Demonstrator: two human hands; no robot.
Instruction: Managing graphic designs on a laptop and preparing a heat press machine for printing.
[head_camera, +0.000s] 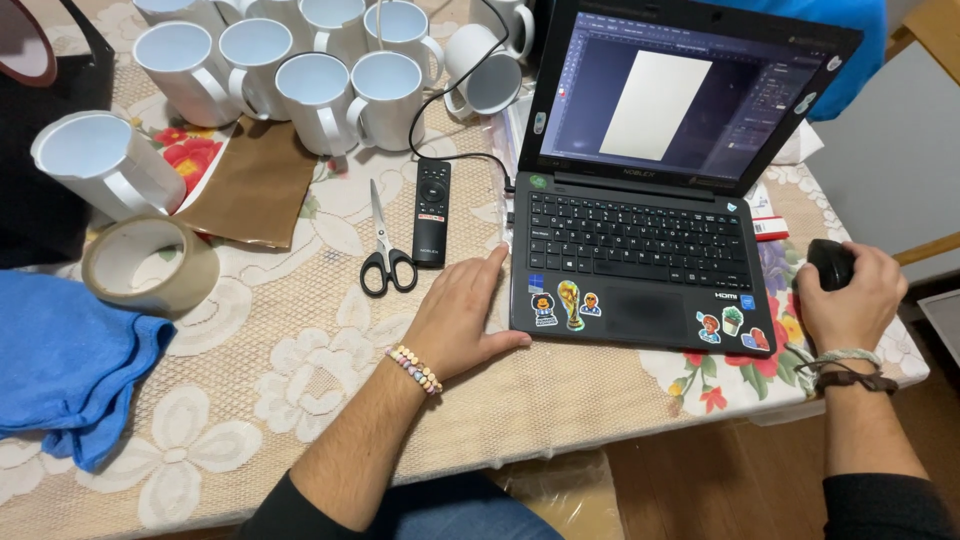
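From the head view: right hand (850, 290) curled over a black mouse (828, 262), fingers bent round it, near the right edge of the table (300, 350). Left hand (465, 315) flat and spread wide, holding nothing, resting on the lace cloth just beside the front left corner of the laptop (640, 235). Laptop open, with a white page on a dark screen. Left of that hand, scissors (385, 250) and a black remote (431, 212) lying side by side. Further back, a bunch of white mugs (320, 95). Far left, a tape roll (150, 262) and a blue cloth (70, 360).

Looks like mouse work on the screen page. Calls for small, slow slides, since the mouse sits close to the table edge.
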